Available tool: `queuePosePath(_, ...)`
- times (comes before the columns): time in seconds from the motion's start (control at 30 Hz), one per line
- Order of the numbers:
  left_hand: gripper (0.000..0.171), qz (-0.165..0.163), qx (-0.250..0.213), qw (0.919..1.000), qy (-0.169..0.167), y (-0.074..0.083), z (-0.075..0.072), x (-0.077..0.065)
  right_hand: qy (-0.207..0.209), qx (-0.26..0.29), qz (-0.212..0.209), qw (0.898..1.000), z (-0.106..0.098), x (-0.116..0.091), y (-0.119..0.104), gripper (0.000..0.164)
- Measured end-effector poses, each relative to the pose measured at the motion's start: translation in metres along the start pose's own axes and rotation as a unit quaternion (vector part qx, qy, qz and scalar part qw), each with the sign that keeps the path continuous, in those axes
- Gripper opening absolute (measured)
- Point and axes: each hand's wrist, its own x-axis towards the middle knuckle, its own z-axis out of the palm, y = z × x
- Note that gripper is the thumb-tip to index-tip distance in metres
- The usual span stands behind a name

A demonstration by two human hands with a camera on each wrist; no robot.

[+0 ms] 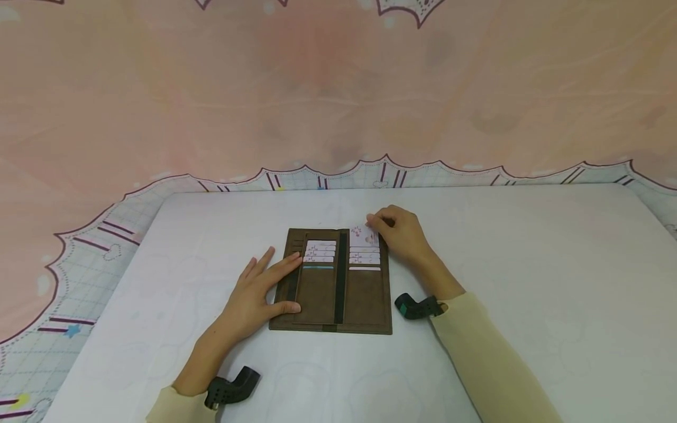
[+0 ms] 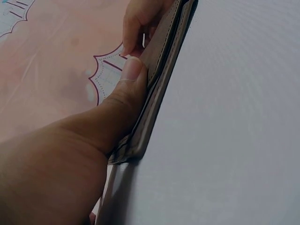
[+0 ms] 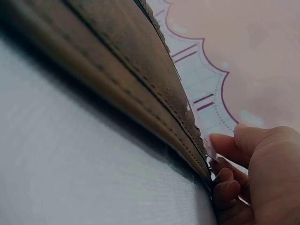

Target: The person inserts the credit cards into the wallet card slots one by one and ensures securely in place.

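Observation:
A brown wallet [image 1: 364,299] lies spread flat on the white table, with cards in slots on both halves. My left hand [image 1: 259,291] rests on its left edge with fingers spread; in the left wrist view the thumb [image 2: 132,77] lies over the border. At the top of the right half, a white card [image 1: 362,237] with pinkish print stands up out of the slots, higher than the cards below it. My right hand [image 1: 402,232] pinches this card near its upper right corner. From the right wrist view, the card [image 3: 208,146] shows as a thin pale edge by the fingertips.
White cards [image 1: 319,251] sit stepped in the left half's slots, above a blue-edged one [image 1: 318,267]. A dark strip [image 1: 341,282] runs down the wallet's middle. The white table [image 1: 529,282] surrounds it; behind hangs a peach patterned cloth [image 1: 317,106]. Black cameras are strapped to both wrists.

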Motion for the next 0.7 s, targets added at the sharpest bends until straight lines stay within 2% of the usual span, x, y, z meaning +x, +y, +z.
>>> queuePosePath(0.47,0.085,-0.005,0.003,1.0000,-0.006,0.0003,-0.0010,0.0009,0.000,0.005,-0.025,1.000,0.0008,0.0006,0.0027,0.028)
queuePosePath(0.7,0.086,-0.004,0.001,1.0000,-0.006,-0.0001,-0.0004,0.0006,-0.007,0.007,-0.022,1.000,-0.0003,-0.0004,0.0027,0.030)
